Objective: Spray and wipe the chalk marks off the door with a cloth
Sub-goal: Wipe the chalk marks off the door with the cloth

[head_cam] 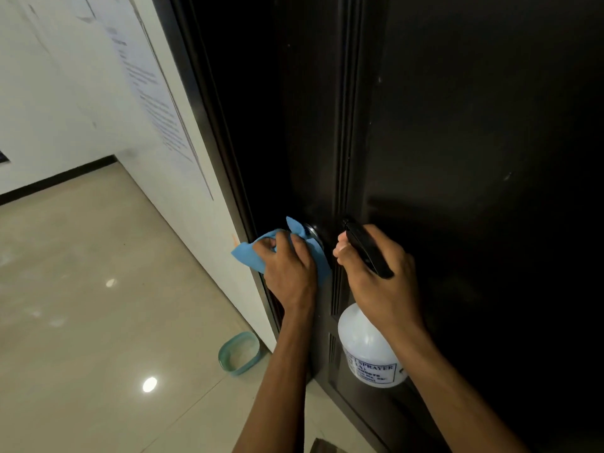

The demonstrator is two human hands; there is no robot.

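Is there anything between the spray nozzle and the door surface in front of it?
Nothing visible blocks it. The right hand holds the spray bottle close to the door; the left hand and cloth are off to the side, at the knob.

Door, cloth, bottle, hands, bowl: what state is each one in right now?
Door: shut, dark, faint specks.
Cloth: crumpled against the door knob.
Spray bottle: upright, nozzle toward the door.
Left hand: grips the cloth.
Right hand: grips the bottle's trigger head.
Bowl: on the floor.
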